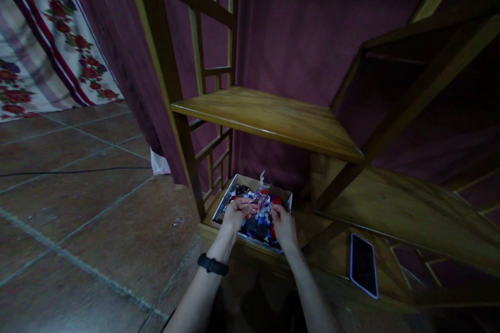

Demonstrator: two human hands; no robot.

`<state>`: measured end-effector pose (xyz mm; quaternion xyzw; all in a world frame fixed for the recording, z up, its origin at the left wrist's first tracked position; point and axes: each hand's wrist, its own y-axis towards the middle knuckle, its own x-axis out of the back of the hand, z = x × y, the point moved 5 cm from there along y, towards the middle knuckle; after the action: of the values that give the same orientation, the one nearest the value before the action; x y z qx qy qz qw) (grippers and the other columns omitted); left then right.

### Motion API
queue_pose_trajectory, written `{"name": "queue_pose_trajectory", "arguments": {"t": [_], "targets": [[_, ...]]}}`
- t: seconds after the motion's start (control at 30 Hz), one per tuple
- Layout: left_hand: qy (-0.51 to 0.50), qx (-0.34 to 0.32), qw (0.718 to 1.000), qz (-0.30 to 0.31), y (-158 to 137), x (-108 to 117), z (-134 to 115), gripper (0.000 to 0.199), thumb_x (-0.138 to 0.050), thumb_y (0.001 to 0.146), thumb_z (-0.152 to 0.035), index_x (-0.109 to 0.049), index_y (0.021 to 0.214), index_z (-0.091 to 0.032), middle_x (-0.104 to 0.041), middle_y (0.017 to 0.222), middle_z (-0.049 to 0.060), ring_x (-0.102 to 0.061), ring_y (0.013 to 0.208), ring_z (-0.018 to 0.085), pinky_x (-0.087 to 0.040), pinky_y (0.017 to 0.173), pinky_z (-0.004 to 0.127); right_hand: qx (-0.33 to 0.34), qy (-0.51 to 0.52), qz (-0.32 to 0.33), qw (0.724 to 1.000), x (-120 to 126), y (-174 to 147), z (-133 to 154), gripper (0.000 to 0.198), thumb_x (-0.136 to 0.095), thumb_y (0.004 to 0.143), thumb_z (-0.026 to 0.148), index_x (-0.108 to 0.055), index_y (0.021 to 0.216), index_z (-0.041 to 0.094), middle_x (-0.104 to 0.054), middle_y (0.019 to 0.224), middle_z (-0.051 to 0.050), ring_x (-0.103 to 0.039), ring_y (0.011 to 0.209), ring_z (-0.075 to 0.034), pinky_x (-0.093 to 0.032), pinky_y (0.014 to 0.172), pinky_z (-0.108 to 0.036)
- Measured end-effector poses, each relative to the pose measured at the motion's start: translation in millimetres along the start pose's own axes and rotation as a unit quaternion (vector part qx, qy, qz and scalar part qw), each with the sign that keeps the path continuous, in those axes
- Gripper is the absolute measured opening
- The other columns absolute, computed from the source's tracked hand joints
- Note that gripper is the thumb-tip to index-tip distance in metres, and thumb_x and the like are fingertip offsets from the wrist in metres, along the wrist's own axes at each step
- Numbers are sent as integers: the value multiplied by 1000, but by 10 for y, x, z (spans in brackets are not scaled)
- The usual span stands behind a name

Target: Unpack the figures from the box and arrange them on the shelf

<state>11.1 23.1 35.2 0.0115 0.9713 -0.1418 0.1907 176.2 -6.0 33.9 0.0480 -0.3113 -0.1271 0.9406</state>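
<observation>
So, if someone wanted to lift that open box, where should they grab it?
Probably take the box by its left and right walls, one hand on each, coming from the open front of the shelf. It has no lid and is heaped with small things, so it should stay level, and the wooden board above it leaves less room from overhead.

Dim o/all, cool cast. Mid shelf (265,114): top lit, underside dk, slight glare on front edge. R of shelf: near-blk shadow. Below shelf: loose bits (255,228) in box (248,181) soft, hard to ID. L of shelf: post (167,62) slants, wide-angle stretch.
</observation>
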Motion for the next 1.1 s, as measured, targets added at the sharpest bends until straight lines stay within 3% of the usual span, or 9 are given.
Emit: {"name": "queue_pose_trajectory", "arguments": {"t": [0.37,0.57,0.77,0.9,1.1], "targets": [[11,-21,1000,-15,62,1,15,18,-63,63,-8,-54,77,-15,-66,66,5,-59,54,13,-41,50,22,3,41,3,999,-95,82,-84,23,-45,79,36,-62,83,21,-67,76,-3,-61,71,-17,-44,65,-25],[20,-41,999,-8,30,-53,-57,25,-75,55,-17,-58,73,-14,-63,60,1,-54,50,10,-39,49,22,-38,117,16,992,-170,130,-179,23,-47,77,38,-62,77,21,-65,69,0,-56,58,-14,-41,54,-23],[9,-14,1000,9,-10,-45,-113,35,-77,55,-35,-66,79,-13,-66,71,5,-59,64,13,-43,57,22,-115,258,55,958,-261,98,-184,29,-54,71,45,-60,77,18,-55,55,4,-40,40,-8,-31,39,-19],[-3,0,1000,-22,17,31,-63,34,-77,55,-31,-68,82,-13,-67,73,5,-58,63,11,-43,57,21,-146,321,77,933,-323,53,-145,34,-62,65,48,-60,77,17,-53,52,5,-36,38,-6,-29,36,-18],[39,57,997,-16,13,37,31,29,-75,55,-27,-69,81,-16,-66,69,3,-59,64,12,-42,59,22,-149,339,108,922,-388,17,-23,37,-64,63,50,-62,73,15,-59,58,2,-36,36,-4,-28,34,-17]]}}
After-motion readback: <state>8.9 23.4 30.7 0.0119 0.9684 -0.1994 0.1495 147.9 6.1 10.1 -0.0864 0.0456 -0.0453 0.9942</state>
